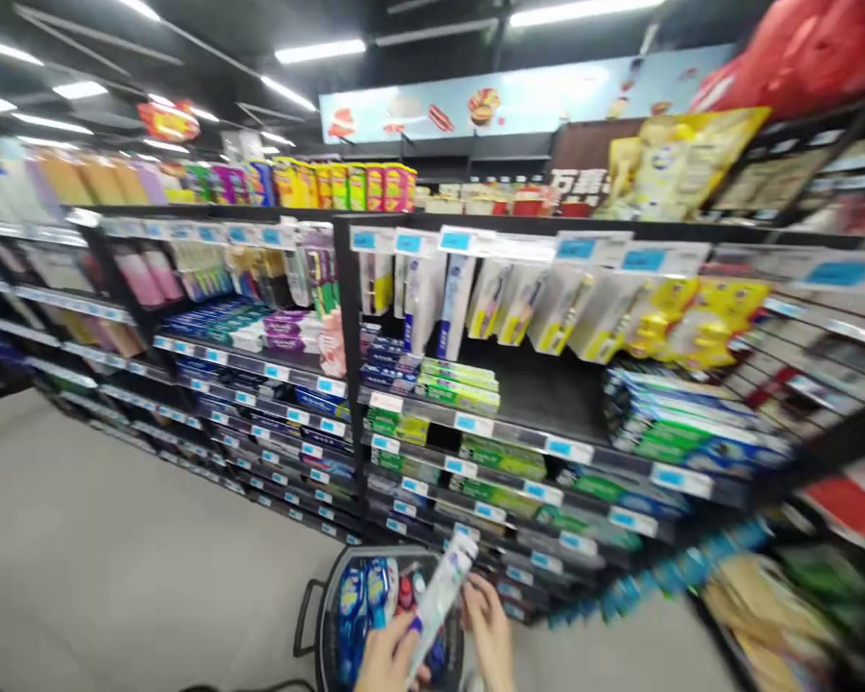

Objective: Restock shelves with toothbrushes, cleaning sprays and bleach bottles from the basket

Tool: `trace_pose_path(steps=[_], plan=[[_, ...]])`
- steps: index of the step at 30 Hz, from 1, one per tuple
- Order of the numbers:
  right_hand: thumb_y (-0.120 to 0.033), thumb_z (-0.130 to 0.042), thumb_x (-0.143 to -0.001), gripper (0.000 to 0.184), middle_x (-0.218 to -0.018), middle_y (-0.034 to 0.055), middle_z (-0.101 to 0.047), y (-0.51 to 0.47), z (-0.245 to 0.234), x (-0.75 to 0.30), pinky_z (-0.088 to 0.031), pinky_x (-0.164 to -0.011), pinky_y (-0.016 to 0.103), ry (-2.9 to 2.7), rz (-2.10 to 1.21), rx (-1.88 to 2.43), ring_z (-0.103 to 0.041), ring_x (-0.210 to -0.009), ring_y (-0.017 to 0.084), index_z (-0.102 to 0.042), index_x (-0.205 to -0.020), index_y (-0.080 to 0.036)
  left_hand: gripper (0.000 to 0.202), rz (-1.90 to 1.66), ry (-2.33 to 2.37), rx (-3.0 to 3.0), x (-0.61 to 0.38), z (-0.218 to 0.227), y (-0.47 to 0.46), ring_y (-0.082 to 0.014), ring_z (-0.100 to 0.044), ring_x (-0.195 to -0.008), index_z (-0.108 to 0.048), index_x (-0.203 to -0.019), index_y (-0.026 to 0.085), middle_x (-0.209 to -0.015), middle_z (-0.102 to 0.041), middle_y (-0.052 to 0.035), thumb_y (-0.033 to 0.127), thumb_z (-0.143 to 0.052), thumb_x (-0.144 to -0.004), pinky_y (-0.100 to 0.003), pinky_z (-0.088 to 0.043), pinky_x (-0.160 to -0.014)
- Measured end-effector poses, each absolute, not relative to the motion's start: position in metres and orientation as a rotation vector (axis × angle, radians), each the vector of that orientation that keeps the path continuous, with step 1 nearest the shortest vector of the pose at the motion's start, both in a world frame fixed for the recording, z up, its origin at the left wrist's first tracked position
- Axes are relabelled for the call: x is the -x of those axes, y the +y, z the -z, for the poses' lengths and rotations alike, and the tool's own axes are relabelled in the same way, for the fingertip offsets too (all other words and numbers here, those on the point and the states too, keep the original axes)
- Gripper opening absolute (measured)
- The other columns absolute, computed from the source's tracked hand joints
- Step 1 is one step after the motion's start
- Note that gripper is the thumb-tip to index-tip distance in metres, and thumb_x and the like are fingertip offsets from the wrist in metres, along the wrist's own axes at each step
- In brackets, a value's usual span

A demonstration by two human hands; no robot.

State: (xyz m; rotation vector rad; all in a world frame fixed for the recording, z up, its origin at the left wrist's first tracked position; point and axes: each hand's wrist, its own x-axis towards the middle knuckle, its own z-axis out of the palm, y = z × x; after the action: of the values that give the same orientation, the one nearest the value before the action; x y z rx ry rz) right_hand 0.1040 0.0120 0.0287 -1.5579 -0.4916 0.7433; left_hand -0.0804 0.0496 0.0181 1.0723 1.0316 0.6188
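Observation:
My left hand [387, 655] is closed around the lower end of a long, narrow toothbrush package [439, 588], white with purple. The package slants up to the right above a dark basket [360, 551]. My right hand [486, 625] is close to the package's right side, over the basket's right edge. Its fingers are loosely bent and apart, with nothing visible in them; whether they touch the package is unclear. Inside the basket lie blue bottles [364, 596] and some red and white items [407, 588], partly hidden by my left hand.
Ahead stands a shelf unit with toothpaste boxes [461, 384] on several levels and toothbrush packs [562, 312] hanging above. Yellow snack bags [674, 159] sit on top. Another shelf row [245, 322] runs left. Grey floor [151, 567] lies left of the basket.

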Motion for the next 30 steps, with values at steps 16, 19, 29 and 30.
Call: trace_pose_path(steps=[16,19,29,30], plan=[[-0.064,-0.086,-0.069,0.049,-0.068,0.0020,-0.065,0.019,-0.070,-0.017,-0.050,-0.047,0.026,-0.576,-1.115,1.400,-0.055,-0.055,0.014,-0.074,-0.079,-0.018,0.092,-0.724,0.947,-0.847,0.115,-0.092,0.044,-0.0275,-0.077,-0.094,-0.055,-0.139,0.013,-0.117,-0.076,-0.0175,0.066,-0.088,-0.071,-0.034,-0.065,-0.079],[-0.058,-0.086,-0.073,0.043,-0.069,0.0015,-0.065,0.017,-0.066,-0.008,-0.051,-0.049,0.025,-0.619,-1.133,1.393,-0.055,-0.057,0.015,-0.076,-0.086,-0.019,0.097,-0.792,0.946,-0.838,0.123,-0.090,0.033,-0.0262,-0.076,-0.102,-0.045,-0.149,0.015,-0.128,-0.073,-0.0191,0.054,-0.091,-0.072,-0.034,-0.065,-0.086],[-0.058,-0.075,-0.089,0.039,-0.091,0.0063,-0.072,0.013,-0.061,-0.008,-0.055,-0.072,0.029,-0.794,-1.036,1.326,-0.064,-0.077,0.018,-0.078,-0.094,-0.019,0.091,-0.803,1.003,-0.944,0.127,-0.094,0.030,-0.0178,-0.071,-0.078,-0.043,-0.159,0.019,-0.132,-0.068,-0.0147,0.048,-0.083,-0.081,-0.029,-0.061,-0.071],[-0.060,-0.074,-0.089,0.041,-0.100,0.0081,-0.073,0.014,-0.062,-0.010,-0.056,-0.074,0.030,-0.799,-1.031,1.296,-0.067,-0.084,0.020,-0.078,-0.094,-0.019,0.089,-0.801,0.997,-0.926,0.127,-0.094,0.030,-0.0147,-0.067,-0.069,-0.045,-0.158,0.019,-0.129,-0.069,-0.0131,0.047,-0.082,-0.081,-0.027,-0.058,-0.065]])
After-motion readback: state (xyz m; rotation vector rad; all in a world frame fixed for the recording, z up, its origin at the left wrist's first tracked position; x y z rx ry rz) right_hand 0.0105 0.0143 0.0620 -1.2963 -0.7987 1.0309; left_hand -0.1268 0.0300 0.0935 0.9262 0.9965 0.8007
